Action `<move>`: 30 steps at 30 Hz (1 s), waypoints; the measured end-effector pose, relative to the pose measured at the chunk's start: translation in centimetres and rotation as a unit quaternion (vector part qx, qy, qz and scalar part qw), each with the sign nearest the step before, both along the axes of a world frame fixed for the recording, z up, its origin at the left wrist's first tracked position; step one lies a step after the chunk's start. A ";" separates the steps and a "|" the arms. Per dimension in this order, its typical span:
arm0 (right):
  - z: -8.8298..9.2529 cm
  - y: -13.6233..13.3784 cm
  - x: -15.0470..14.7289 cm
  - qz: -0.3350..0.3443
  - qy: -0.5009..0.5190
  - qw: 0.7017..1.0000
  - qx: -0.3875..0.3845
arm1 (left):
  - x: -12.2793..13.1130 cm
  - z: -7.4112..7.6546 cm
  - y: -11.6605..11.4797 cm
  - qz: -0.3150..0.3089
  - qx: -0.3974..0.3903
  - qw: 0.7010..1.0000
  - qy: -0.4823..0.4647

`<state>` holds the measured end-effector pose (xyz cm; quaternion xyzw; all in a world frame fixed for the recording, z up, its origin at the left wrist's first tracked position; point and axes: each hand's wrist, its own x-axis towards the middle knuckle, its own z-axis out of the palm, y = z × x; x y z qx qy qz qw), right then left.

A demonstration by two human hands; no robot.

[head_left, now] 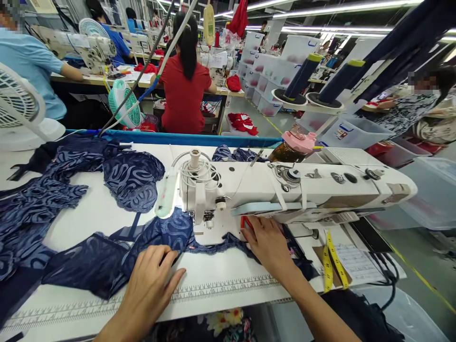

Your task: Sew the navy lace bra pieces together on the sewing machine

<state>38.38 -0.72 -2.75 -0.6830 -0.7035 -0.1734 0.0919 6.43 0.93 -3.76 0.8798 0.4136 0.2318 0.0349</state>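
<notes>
A white sewing machine (285, 187) stands across the white table (221, 280). Dark blue lace fabric (167, 235) runs under its needle foot (208, 219). My left hand (151, 280) lies flat on the fabric in front of the needle, fingers stretched out and together. My right hand (267, 244) rests flat on the lace strip (217, 247) under the machine arm, fingers reaching toward a small red object (245, 222). Neither hand grips anything.
A pile of blue lace pieces (53, 190) covers the table's left. A yellow tape measure (333, 263) and paper sheet (356, 263) lie at the right. Two thread cones (302, 76) stand behind. A fan (21, 104) sits far left. Other people sew at tables beyond.
</notes>
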 end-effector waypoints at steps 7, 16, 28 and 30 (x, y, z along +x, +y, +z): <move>-0.8 0.7 1.8 0.030 0.039 0.999 0.007 | 0.2 0.1 -0.2 0.015 -0.035 0.999 -0.010; 0.9 0.7 -6.5 0.317 0.146 0.935 -0.057 | 1.2 0.8 2.4 -0.018 0.062 0.995 -0.072; 0.0 2.0 -8.2 0.391 0.162 0.904 -0.059 | 1.9 0.5 4.6 -0.119 0.120 0.985 0.027; -0.1 1.9 -8.2 0.389 0.165 0.904 -0.062 | 2.0 0.3 4.7 -0.119 0.110 0.986 0.046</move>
